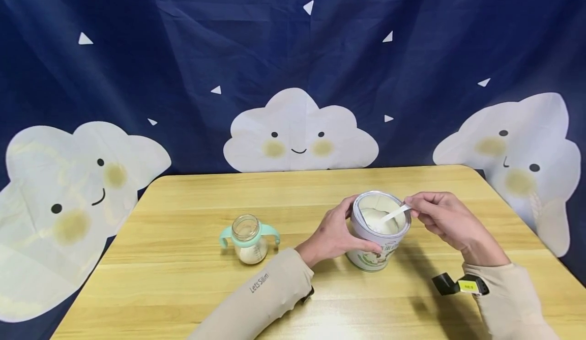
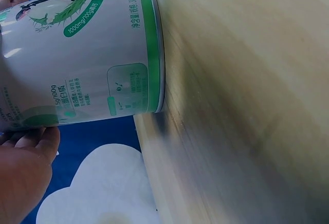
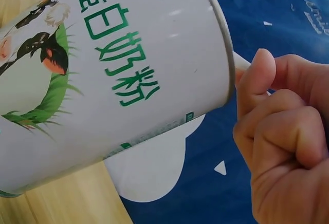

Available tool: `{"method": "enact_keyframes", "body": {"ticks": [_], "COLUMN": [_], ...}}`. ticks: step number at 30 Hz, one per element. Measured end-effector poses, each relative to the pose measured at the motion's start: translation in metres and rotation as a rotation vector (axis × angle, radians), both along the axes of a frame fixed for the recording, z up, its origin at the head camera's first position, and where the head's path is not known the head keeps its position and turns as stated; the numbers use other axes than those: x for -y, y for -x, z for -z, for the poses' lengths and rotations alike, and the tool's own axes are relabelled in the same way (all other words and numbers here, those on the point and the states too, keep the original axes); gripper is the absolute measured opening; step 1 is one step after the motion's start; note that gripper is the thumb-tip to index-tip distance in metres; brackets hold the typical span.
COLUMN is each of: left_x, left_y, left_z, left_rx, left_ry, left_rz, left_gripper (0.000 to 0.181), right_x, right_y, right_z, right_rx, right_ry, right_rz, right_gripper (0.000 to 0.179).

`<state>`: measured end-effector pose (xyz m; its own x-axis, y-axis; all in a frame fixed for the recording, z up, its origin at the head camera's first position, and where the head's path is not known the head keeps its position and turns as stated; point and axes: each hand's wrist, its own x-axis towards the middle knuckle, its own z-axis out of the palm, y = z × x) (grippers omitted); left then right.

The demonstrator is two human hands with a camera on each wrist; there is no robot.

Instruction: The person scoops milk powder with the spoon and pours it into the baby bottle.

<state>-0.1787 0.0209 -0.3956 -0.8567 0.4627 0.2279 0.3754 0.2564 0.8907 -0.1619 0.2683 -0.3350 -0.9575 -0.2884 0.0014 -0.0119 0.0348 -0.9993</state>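
A white milk powder can (image 1: pixel 375 248) with green print and a cow picture stands open on the table, tipped slightly in the head view. My left hand (image 1: pixel 336 233) grips its side, thumb along the front, fingers round the back. Pale powder (image 1: pixel 377 218) shows inside. My right hand (image 1: pixel 446 220) pinches the handle of a white scoop (image 1: pixel 394 213) between thumb and forefinger, with the other fingers curled. The scoop's far end lies in the powder. In the right wrist view the can (image 3: pixel 154 70) hides most of the scoop, and the right hand (image 3: pixel 288 126) is beside its rim.
To the left of the can stands a lidless baby bottle (image 1: pixel 249 241) with mint-green handles and some whitish contents at the bottom. Both are on a light wooden table (image 1: pixel 183 218). A dark blue curtain (image 1: pixel 284 39) with smiling clouds hangs behind the table's far edge.
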Motion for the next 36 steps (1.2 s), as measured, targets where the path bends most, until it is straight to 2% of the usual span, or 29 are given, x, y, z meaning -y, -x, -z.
{"method": "enact_keyframes", "body": {"ticks": [10, 20, 36], "left_x": [0.000, 0.001, 0.002], "left_y": [0.000, 0.000, 0.000], "left_z": [0.000, 0.000, 0.000], "left_rx": [-0.006, -0.006, 0.010], "left_ry": [-0.015, -0.030, -0.026], "left_rz": [0.014, 0.016, 0.014], "left_gripper": [0.102, 0.101, 0.100], "right_x": [-0.007, -0.015, -0.018], "right_y": [0.004, 0.006, 0.008], "right_z": [0.004, 0.009, 0.015], "right_rx": [0.031, 0.045, 0.057], "right_ry": [0.012, 0.166, 0.188], "right_rz": [0.038, 0.039, 0.075], "right_gripper": [0.027, 0.034, 0.034]}}
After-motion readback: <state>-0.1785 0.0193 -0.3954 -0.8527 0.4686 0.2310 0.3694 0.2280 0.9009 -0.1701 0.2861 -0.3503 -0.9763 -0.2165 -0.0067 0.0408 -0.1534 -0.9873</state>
